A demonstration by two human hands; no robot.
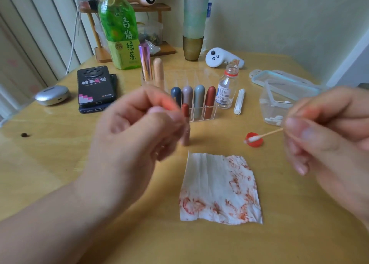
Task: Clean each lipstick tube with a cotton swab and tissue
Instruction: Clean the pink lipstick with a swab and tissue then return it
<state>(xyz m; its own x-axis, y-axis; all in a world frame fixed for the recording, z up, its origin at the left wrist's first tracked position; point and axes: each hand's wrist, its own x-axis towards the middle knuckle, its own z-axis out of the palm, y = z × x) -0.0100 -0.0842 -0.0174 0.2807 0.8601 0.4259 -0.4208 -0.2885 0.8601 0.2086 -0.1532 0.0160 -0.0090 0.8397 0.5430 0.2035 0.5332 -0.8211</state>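
Note:
An uncapped lipstick (185,128) with a brownish-red bullet stands on the table just above the red-stained tissue (213,184). My left hand (127,136), blurred, has curled fingers beside the tube and pinches a small reddish thing (169,104), apparently its cap. My right hand (323,136) pinches the wooden stick of a cotton swab (259,136), whose white tip hangs over a red bottle cap (257,143). Several capped lipsticks (199,98) stand in a clear organizer (201,117). Two more tubes (152,70) stand behind it.
An open small bottle of clear liquid (226,90) and a white packet (239,102) stand right of the organizer. A plastic box of swabs (279,108) and its lid (279,77) are at the right. Green tea bottle (119,34), phones (95,88), earbud case (52,95), controller (219,59) and stacked cups (193,28) lie behind.

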